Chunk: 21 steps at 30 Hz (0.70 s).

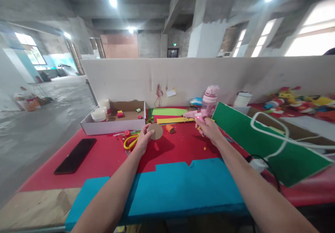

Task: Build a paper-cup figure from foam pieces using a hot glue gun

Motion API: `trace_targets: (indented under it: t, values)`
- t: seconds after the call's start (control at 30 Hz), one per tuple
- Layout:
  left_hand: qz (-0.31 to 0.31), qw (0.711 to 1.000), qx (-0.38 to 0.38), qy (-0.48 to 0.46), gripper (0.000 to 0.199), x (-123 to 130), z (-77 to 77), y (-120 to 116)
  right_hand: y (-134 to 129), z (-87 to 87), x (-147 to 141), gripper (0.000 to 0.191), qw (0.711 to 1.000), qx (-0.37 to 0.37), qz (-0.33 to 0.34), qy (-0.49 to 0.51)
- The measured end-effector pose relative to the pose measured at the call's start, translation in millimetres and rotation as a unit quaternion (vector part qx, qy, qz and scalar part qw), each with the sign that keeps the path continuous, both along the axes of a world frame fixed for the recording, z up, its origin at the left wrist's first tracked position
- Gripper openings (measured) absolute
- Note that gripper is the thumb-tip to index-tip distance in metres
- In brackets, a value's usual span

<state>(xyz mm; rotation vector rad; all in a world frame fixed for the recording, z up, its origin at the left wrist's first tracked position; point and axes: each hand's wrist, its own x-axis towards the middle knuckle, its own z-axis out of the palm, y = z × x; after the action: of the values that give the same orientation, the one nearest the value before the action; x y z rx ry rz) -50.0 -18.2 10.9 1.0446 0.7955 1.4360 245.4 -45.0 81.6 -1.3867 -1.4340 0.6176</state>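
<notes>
My left hand (143,138) pinches a round brown cardboard disc (156,131) by its left edge, raised above the red table surface (180,152). A pink hot glue gun (192,114) is gripped in my right hand (208,129), its nozzle pointing left, above and to the right of the disc. Between the hands a small orange paper roll (170,129) lies on the table. Yellow-handled scissors (130,142) rest just left of my left hand, partly covered by it. Small yellow scraps (205,148) lie below my right hand.
A white-sided box (115,126) with paper cups stands at the left, behind a black phone (75,156). Blue felt (183,187) covers the front edge. On the right, a green board (251,138) leans under a white cable (281,124). A pink bottle (209,100) stands behind.
</notes>
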Motion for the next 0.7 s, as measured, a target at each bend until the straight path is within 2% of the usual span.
trace_targets:
  t: [0.17, 0.23, 0.3, 0.43, 0.57, 0.63, 0.7]
  values:
    - [-0.003, 1.0, -0.006, 0.004, 0.056, -1, -1.3, 2, -7, -3.8, 15, 0.03, 0.979, -0.064, 0.038, 0.19]
    - [-0.004, 1.0, -0.009, 0.0, 0.056, -1, -1.0, 3, -8, -9.5, 19, 0.025, 0.969, -0.107, 0.055, 0.214]
    - [-0.004, 1.0, -0.011, -0.004, 0.056, -1, -0.1, 3, -9, -17.2, 20, 0.018, 0.97, -0.159, 0.054, 0.178]
    - [0.0, 1.0, -0.008, -0.005, 0.055, -1, 1.2, 2, -9, -37.1, 14, 0.008, 0.972, -0.228, -0.004, 0.06]
    - [-0.001, 1.0, -0.01, -0.01, 0.052, 1, 2.1, 0, -7, -49.7, 14, 0.018, 0.97, -0.233, -0.053, -0.041]
    - [-0.009, 1.0, -0.012, -0.021, 0.051, 2, 3.8, -2, -7, -48.8, 19, 0.021, 0.967, -0.223, -0.078, -0.097]
    - [-0.025, 0.999, -0.017, -0.043, 0.048, 3, 6.6, -4, -7, -43.8, 24, 0.024, 0.956, -0.187, -0.094, -0.208]
